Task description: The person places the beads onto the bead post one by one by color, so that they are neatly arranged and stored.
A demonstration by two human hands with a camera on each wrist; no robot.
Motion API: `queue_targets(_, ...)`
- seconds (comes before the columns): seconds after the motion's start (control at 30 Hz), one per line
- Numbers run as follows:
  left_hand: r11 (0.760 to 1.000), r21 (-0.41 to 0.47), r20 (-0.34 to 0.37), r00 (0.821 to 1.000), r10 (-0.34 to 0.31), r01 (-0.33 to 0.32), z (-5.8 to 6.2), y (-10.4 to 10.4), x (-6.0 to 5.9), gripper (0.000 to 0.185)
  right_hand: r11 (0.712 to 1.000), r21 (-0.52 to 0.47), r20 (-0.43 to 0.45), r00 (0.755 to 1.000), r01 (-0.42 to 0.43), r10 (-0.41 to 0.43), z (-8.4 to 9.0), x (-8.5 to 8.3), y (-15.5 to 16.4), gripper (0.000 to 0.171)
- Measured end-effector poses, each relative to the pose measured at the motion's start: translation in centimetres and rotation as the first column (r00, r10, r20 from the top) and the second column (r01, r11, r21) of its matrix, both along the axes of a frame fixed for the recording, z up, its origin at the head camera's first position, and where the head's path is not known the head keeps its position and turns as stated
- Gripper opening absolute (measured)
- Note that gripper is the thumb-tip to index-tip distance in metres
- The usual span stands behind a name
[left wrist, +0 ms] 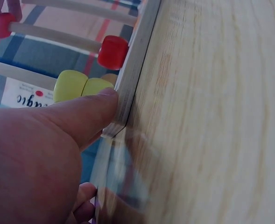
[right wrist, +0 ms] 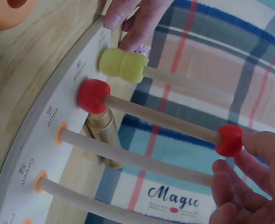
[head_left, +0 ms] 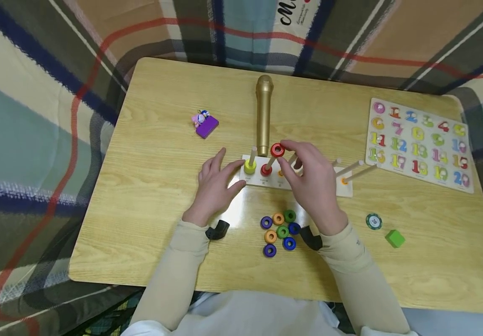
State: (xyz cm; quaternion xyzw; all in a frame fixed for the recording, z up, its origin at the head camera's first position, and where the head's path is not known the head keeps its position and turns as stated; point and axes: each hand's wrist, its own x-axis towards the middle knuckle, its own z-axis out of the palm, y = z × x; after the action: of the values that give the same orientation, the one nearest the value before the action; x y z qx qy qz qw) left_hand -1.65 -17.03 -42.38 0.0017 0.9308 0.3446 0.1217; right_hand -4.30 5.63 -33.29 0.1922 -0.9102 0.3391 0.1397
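Head camera looks down over the table; both wrist cameras sit close, sharing the peg board at 12 o'clock.

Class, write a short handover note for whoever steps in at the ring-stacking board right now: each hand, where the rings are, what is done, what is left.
Left hand: open, fingers pressing the end of the peg board.
Right hand: pinches a red ring at the top of the red peg.
Done: two yellow rings sit on the yellow peg; one red ring sits at its peg's base.
Left: the held red ring is not yet down; loose rings in purple, orange, green and blue lie on the table.
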Motion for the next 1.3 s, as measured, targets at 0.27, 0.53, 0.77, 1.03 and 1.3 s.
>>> queue_targets(0.27,1.000,0.002,-0.017,1.000,0.004,-0.004,-0.2,0.0,-0.1,0.056,1.000,0.008,-0.012,1.000,-0.011,0.011,0.2,0.1,0.5,0.027)
queue_targets(0.53,1.000,0.008,-0.011,1.000,-0.006,0.006,-0.3,0.2,-0.3,0.057,0.999,0.045,0.026,0.999,-0.027,0.026,0.3,0.2,0.8,0.028)
queue_targets(0.77,1.000,0.005,-0.017,1.000,-0.001,0.001,-0.3,0.3,-0.4,0.057,0.990,0.055,0.074,0.989,-0.131,0.127,-0.2,1.4,2.1,0.017)
queue_targets(1.03,1.000,0.002,-0.012,1.000,-0.013,0.013,-0.2,0.3,-0.6,0.057,0.838,0.311,0.500,0.827,-0.449,0.257,-4.0,4.6,3.9,0.039)
queue_targets(1.3,1.000,-0.002,0.004,1.000,-0.004,0.004,-0.2,0.2,-0.4,0.057,0.888,0.311,0.527,0.839,-0.338,0.134,-5.0,5.5,3.3,0.029)
